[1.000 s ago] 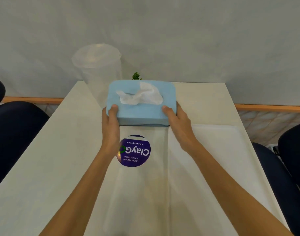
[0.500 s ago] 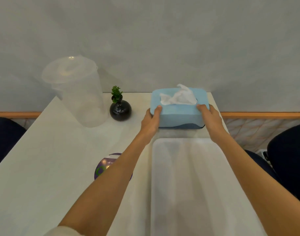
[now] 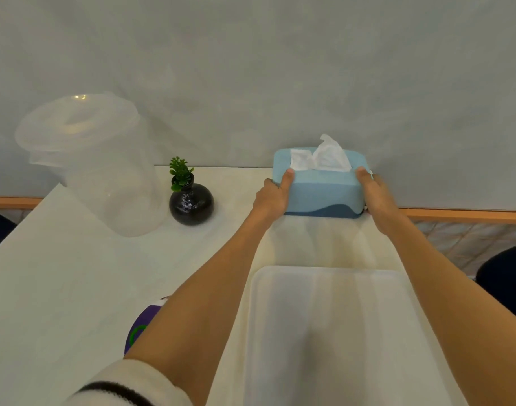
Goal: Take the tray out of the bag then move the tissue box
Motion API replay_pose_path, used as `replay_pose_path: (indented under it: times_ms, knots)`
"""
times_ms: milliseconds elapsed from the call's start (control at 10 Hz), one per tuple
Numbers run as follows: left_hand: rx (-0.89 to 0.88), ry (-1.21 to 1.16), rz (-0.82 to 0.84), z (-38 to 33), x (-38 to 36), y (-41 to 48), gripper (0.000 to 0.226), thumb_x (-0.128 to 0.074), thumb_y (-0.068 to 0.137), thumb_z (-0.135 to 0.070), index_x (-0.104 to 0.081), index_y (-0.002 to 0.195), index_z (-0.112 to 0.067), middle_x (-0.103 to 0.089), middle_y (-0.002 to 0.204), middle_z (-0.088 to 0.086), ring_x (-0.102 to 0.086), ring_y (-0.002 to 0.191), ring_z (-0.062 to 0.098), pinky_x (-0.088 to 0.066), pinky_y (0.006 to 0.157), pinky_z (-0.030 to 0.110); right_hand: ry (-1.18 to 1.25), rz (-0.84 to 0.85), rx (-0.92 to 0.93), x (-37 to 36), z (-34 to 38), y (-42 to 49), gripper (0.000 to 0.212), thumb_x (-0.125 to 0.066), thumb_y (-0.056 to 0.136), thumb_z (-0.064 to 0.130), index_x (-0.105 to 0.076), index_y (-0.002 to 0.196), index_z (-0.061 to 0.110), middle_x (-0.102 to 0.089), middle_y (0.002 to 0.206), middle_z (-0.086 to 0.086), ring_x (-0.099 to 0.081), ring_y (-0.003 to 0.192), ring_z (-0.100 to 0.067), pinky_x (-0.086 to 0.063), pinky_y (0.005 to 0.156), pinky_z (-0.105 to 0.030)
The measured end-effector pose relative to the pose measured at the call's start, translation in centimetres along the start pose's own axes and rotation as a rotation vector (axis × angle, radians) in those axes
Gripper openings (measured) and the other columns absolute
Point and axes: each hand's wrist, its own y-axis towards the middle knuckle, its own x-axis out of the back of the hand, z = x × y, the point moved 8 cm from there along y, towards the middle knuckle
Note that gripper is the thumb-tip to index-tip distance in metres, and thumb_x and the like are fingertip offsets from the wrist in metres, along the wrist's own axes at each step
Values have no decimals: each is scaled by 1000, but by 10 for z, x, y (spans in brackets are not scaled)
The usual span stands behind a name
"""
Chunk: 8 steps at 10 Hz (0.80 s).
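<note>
1. Blue tissue box, darker blue along its base, at the far right corner of the white table, right up against the grey wall; white tissue sticking up out of the top slot.
2. Gripped from both ends: left hand wrapped around the left end, thumb laid on the top edge, other fingers hidden behind the box.
3. Right hand clasped on the right end, thumb likewise over the top edge, remaining fingers out of sight behind.
4. Cannot tell whether the box base touches the tabletop or sits just above it.
5. Nearer the camera, apart from the box: a translucent white tray lying flat on the table between the two forearms, right side of the table.
6. Left of the box, near the wall: a small round black vase with a green sprig, upright.
7. Further left: a large clear plastic container with a lid, appearing tilted by the wide lens.
8. Near the table's front, mostly hidden under the left forearm: a round purple sticker with a green mark.
9. At the bottom edge: a white sleeve with a black stripe on the left arm.
10. Dark chairs at both sides of the table, only partly visible.
</note>
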Motion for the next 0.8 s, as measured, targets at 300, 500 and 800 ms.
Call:
replay_pose_path:
  times_ms: [300,500,800]
  knots:
    - [-2,13,6,-11,-14,20,72,-29,91,-66,-43,130,-7,-54,127,13,-49,98,23,-42,83,33,-17,-16,-7,8,3,26,60,-34,91,58,-41,132,14,-51,116,-8,-49,102,-25,-44,91,-43]
    - [-18,-17,44,-17,-11,13,75,-28,92,-65,-36,138,-7,-51,135,13,-51,110,24,-39,82,31,-25,-34,-28,10,6,17,70,-26,93,59,-11,149,20,-40,144,-13,-45,120,-31,-39,91,-39]
    - [-111,19,-164,-21,34,-22,57,-45,98,-35,-31,146,-7,-41,147,15,-43,132,30,-40,103,37,-455,-266,375,33,65,-46,60,-37,97,38,-16,148,17,-34,145,-24,-30,131,-43,-28,108,-55]
